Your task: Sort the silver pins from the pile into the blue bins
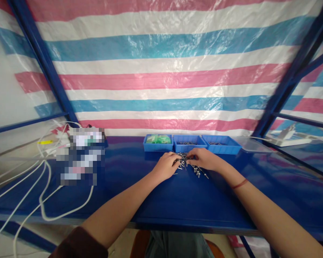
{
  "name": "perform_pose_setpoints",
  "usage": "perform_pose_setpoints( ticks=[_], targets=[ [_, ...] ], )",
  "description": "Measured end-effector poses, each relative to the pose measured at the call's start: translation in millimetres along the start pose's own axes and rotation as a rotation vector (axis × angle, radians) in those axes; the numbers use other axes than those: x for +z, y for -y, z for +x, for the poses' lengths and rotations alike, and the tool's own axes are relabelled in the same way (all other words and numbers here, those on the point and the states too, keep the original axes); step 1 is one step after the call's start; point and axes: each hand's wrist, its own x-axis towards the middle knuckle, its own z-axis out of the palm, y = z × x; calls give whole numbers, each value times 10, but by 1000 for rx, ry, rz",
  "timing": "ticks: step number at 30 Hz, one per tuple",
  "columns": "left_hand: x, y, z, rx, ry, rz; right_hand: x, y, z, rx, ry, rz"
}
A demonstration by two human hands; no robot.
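Observation:
A loose pile of shiny metal blind rivets (183, 165), thin pins with thicker ends, lies on the blue table in front of me. My left hand (166, 165) reaches into the pile from the left, its fingers curled closed around rivets at its edge. From the right comes my right hand (203, 158), thumb and fingers bent together over the pile's other side, with rivets at the tips. Exactly how many pieces each hand grips is hidden. Several rivets (197, 172) stick out below my right hand.
Behind the pile stand three blue bins: the left bin (158, 147) with green-and-clear packets, the middle bin (190, 146) and right bin (223, 148) with metal pieces. A clear lid (255, 145) lies right. White cables (44, 186) loop over the left side of the table (183, 208).

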Motion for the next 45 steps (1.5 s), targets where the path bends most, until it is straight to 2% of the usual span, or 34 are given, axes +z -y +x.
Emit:
perform_pose_setpoints(
  ticks=[7, 12, 18, 22, 27, 33, 38, 45],
  targets=[
    [16, 19, 5, 12, -8, -5, 25, 46, 19, -38, -1, 26],
    [26, 27, 9, 18, -46, -10, -6, 99, 20, 11, -99, 51],
    [-14, -21, 21, 7, -159, -110, 4, 149, 40, 45, -244, 360],
    [-37, -72, 26, -19, -184, -276, 28, 261, 55, 14, -259, 554],
    [-48, -97, 32, -33, -229, -384, 50, 366, 56, -22, -271, 659],
    [-56, -90, 40, -56, -218, -382, 85, 333, 72, 3, -298, 698],
    [-25, -72, 47, -52, -170, -365, 110, 286, 81, 4, -300, 572],
    [-13, -62, 68, 10, -286, -308, 118, 291, 77, -36, -364, 445]
  ],
)
